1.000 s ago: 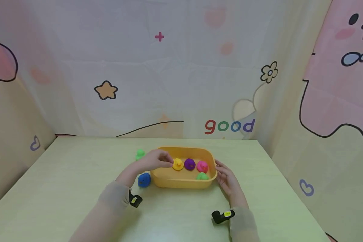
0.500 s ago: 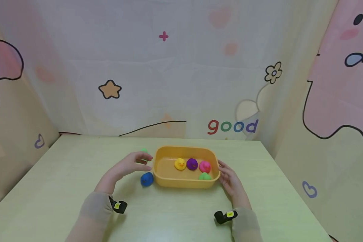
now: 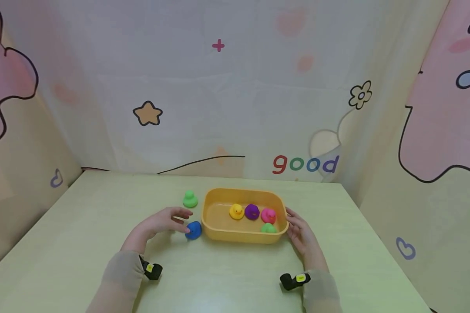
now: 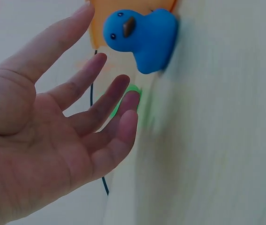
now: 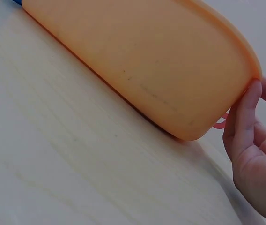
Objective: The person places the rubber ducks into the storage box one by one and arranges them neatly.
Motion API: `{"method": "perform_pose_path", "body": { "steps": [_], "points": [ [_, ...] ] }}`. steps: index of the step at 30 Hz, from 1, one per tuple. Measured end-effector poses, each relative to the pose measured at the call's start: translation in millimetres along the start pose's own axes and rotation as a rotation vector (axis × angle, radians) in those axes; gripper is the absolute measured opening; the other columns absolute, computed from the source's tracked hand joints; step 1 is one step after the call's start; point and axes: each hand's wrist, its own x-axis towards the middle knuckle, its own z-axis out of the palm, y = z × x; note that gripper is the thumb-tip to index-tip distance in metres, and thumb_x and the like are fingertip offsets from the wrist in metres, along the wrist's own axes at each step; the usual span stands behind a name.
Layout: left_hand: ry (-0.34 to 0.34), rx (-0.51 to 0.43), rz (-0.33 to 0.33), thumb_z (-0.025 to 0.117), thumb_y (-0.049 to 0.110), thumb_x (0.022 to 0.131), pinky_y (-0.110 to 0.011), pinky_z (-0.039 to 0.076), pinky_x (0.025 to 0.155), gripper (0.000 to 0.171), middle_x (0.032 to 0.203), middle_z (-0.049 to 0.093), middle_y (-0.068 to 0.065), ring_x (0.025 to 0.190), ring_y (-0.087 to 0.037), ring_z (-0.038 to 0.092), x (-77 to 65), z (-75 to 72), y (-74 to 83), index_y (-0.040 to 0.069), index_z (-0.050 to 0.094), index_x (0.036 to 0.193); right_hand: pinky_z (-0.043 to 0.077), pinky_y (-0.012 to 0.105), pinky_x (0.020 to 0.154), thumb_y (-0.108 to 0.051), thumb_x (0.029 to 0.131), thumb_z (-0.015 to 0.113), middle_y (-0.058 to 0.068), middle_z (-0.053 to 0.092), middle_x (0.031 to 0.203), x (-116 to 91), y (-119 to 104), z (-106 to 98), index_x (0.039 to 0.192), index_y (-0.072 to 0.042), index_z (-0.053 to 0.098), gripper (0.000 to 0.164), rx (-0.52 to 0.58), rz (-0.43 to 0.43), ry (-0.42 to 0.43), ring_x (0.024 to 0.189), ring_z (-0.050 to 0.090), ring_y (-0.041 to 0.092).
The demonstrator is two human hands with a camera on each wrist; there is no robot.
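Observation:
My left hand hovers at the left with fingers loosely bent and apart. Its thumb overlaps a blue toy duck in the head view. The left wrist view shows a gap between that hand and the duck, and nothing in the palm. A green toy duck stands behind it on the table. At the right end of a yellow-orange plastic box, my right hand rests its fingers against the outer wall, just under the rim. Inside sit yellow, purple, pink and green ducks.
The pale table runs back to a printed cloth hung behind and along both sides. The blue duck stands close by the box's left end. Black wrist cameras sit on both sleeves.
My left hand has come out of the box, leaving the yellow duck inside, and moved left to beside the blue duck. The right hand stays at the box's end. The view has shifted slightly.

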Motion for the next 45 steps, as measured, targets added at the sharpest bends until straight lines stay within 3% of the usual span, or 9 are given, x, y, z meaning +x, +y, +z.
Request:
{"method": "perform_pose_path", "body": {
  "steps": [4,14,26,31,36,40,45],
  "points": [
    [-0.026,-0.021,-0.013,0.078,0.019,0.083,-0.053,0.042,0.106,0.063,0.138,0.052,-0.021,0.127,-0.039,0.049,1.3,2.7,-4.6,0.002,0.052,0.137,0.053,0.013,0.073,-0.002,0.101,0.043,-0.004,0.068,0.101,1,1,-3,0.116,-0.015,0.057,0.024,0.000,-0.003,-0.009,0.085,0.064,0.005],
    [-0.029,-0.031,-0.003,0.078,0.006,0.079,-0.061,0.033,0.110,0.049,0.134,0.059,-0.015,0.126,-0.038,0.050,3.2,12.9,-6.8,0.007,0.064,0.126,0.053,0.014,0.075,-0.002,0.101,0.042,-0.005,0.068,0.103,-1,2,-5,0.132,-0.009,0.048,0.032,-0.016,-0.006,-0.004,0.088,0.065,0.004],
    [0.003,0.007,0.021,0.078,0.005,0.080,-0.049,0.040,0.101,0.041,0.121,0.067,-0.015,0.102,-0.022,0.056,11.1,19.0,-4.8,0.000,0.068,0.119,0.052,0.013,0.079,-0.005,0.100,0.044,-0.007,0.067,0.105,1,1,-3,0.145,-0.004,0.037,0.045,-0.025,0.005,0.023,0.092,0.064,0.004],
    [0.015,-0.008,0.005,0.078,0.009,0.081,-0.044,0.043,0.098,0.040,0.116,0.068,-0.012,0.104,-0.022,0.056,9.7,17.2,-3.2,0.000,0.068,0.118,0.053,0.013,0.077,-0.003,0.102,0.040,-0.005,0.067,0.102,2,1,-1,0.139,-0.005,0.041,0.037,-0.020,-0.009,0.015,0.089,0.064,0.003],
    [0.014,-0.029,-0.039,0.075,0.015,0.084,-0.046,0.048,0.097,0.043,0.126,0.064,-0.013,0.111,-0.024,0.057,4.3,9.4,-2.2,0.004,0.065,0.125,0.053,0.012,0.077,-0.003,0.102,0.039,-0.005,0.066,0.102,1,0,-1,0.136,-0.007,0.042,0.034,-0.008,-0.002,0.004,0.090,0.064,0.003],
    [0.035,-0.128,-0.042,0.072,0.011,0.086,-0.039,0.052,0.095,0.049,0.132,0.057,-0.021,0.108,-0.022,0.059,-1.2,-0.2,-3.3,0.000,0.058,0.132,0.053,0.013,0.077,-0.002,0.102,0.040,-0.005,0.066,0.103,2,-1,-1,0.140,-0.005,0.040,0.038,-0.005,0.006,0.002,0.090,0.063,0.004],
    [0.048,-0.365,-0.017,0.064,0.004,0.091,-0.035,0.053,0.097,0.057,0.136,0.048,-0.031,0.106,-0.019,0.063,-6.2,-11.6,-4.4,-0.009,0.041,0.142,0.053,0.013,0.077,-0.001,0.102,0.040,-0.004,0.066,0.103,3,0,-1,0.137,-0.006,0.042,0.036,0.002,0.004,0.006,0.090,0.064,0.005]
  ]
}}
